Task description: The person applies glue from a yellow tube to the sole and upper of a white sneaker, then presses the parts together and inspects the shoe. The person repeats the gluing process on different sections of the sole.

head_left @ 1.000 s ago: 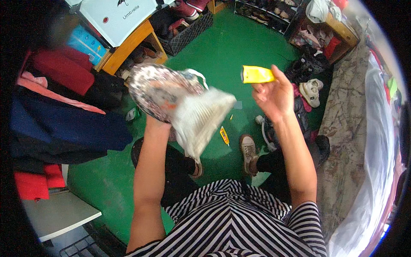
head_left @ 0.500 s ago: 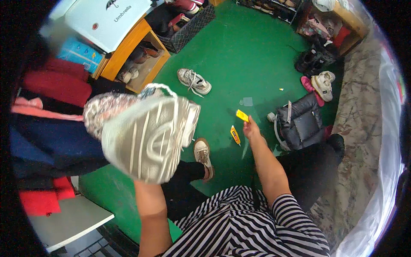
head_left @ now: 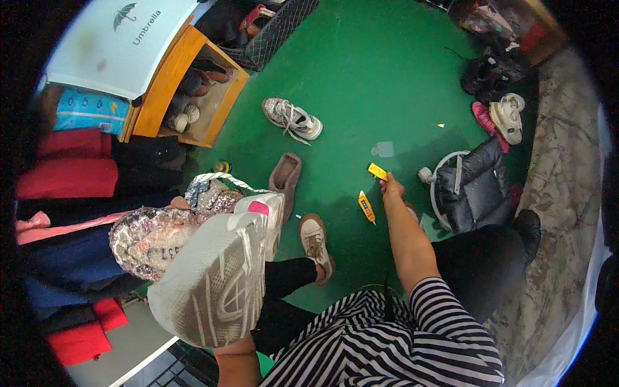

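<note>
My left hand (head_left: 180,203), mostly hidden behind the shoes, is closed on a pale grey-white sneaker (head_left: 213,277) held up close, its ridged sole facing me. Pressed against that sneaker is a glittery sequined shoe part (head_left: 155,242), and a white lace trails above. My right hand (head_left: 392,188) pinches a small yellow box-like piece (head_left: 377,171) over the floor. Just below it lies a yellow pointed tube (head_left: 366,208). A matching glittery sneaker (head_left: 290,120) with loose laces sits farther off on the green floor.
A grey-brown insole-like slipper (head_left: 285,177) lies beyond the held sneaker. To the right are a black padded seat (head_left: 471,187), white shoes (head_left: 507,119) and a camouflage-covered couch (head_left: 561,193). At the left stand a wooden shoe cabinet (head_left: 222,103) and folded clothes (head_left: 71,174).
My left hand has lowered and tilted the sneaker, so more of the glittery part and the floor behind it show. My right hand still holds the yellow piece. The view has shifted slightly.
</note>
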Demonstrator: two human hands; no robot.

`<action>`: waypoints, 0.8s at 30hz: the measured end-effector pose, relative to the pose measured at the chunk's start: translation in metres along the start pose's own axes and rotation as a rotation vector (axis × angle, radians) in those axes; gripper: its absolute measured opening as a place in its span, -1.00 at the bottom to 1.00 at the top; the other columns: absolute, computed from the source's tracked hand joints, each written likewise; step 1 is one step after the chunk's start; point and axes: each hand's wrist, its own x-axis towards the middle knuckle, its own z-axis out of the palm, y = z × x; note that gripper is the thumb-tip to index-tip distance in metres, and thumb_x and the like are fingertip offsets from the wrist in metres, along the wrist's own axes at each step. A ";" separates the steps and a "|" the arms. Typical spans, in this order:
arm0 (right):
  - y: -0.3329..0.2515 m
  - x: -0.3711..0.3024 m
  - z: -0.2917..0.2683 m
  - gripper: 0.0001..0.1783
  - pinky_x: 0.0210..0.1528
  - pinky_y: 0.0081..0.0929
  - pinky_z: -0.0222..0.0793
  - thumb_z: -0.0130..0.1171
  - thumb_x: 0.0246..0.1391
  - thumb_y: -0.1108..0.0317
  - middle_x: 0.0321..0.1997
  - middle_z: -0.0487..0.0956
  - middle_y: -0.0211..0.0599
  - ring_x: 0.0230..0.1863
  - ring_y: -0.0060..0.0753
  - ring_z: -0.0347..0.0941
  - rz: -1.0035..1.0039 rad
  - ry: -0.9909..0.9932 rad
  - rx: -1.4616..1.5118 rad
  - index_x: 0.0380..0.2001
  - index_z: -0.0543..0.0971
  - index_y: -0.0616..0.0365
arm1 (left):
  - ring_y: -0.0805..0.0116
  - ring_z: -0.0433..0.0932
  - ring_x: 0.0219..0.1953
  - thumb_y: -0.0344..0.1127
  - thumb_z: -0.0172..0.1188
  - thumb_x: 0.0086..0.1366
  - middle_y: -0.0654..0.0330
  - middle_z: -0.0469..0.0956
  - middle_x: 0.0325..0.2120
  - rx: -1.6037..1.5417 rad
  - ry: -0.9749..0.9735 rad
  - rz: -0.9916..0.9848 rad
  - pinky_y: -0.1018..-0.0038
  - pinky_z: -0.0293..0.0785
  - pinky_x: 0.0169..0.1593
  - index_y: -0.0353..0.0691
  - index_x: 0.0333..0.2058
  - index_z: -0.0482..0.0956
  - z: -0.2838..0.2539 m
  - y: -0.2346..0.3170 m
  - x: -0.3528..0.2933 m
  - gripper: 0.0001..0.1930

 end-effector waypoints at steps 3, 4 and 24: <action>0.001 -0.002 0.014 -0.65 -0.73 -0.56 0.38 0.24 0.18 0.07 -0.56 0.62 -0.22 -0.65 -0.45 0.55 -0.041 0.027 0.091 -0.32 0.58 0.19 | 0.19 0.53 -0.07 -0.07 0.12 0.31 0.07 0.54 -0.12 0.010 0.006 -0.013 0.28 0.49 0.04 -0.25 -0.04 0.49 -0.001 0.002 0.000 -0.61; -0.001 -0.005 0.016 -0.61 -0.72 -0.55 0.40 0.21 0.19 0.06 -0.55 0.62 -0.18 -0.64 -0.41 0.56 -0.025 0.036 0.091 -0.25 0.54 0.23 | 0.19 0.53 -0.07 -0.07 0.12 0.31 0.08 0.54 -0.12 0.011 0.007 -0.014 0.28 0.49 0.04 -0.25 -0.04 0.49 -0.002 0.001 0.000 -0.61; 0.064 -0.104 -0.036 -0.51 -0.11 -0.07 0.48 0.34 -0.08 0.09 -0.08 0.51 -0.22 -0.02 -0.08 0.50 -0.918 0.029 -1.546 -0.11 0.49 0.06 | 0.23 0.54 -0.13 -0.10 0.13 0.29 0.11 0.55 -0.19 0.019 -0.127 0.026 0.33 0.49 -0.02 -0.24 -0.11 0.50 0.010 0.009 0.016 -0.66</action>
